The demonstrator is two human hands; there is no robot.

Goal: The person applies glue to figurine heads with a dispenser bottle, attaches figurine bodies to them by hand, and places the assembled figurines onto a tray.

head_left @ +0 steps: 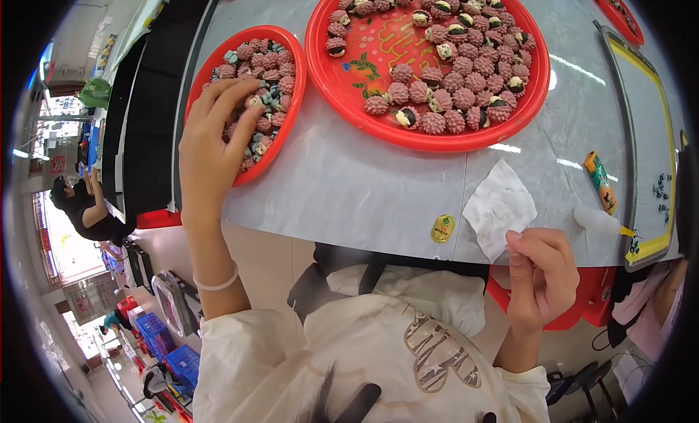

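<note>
My left hand (212, 128) reaches into the smaller oval red tray (298, 55), which is full of pink bumpy pieces (271, 60) and some grey-blue ones. Its fingers are bent and apart, with thumb and fingertips around a cream-and-pink piece (253, 101); no firm grip shows. Beside it sits a large round red tray (437, 140) with a printed pattern, holding many pink bumpy pieces (453, 81), several showing dark and cream undersides. My right hand (545, 274) is closed in a pinch at the table's near edge, by a crumpled white tissue (501, 204). What its fingertips hold is hidden.
On the grey table (349, 172) lie a yellow oval sticker (443, 228), an orange-and-green tube (601, 183) and a white squeeze bottle (598, 220) with a yellow tip. A yellow-edged board (648, 146) stands at right. Another red tray (619, 14) is at far right. Other people are nearby.
</note>
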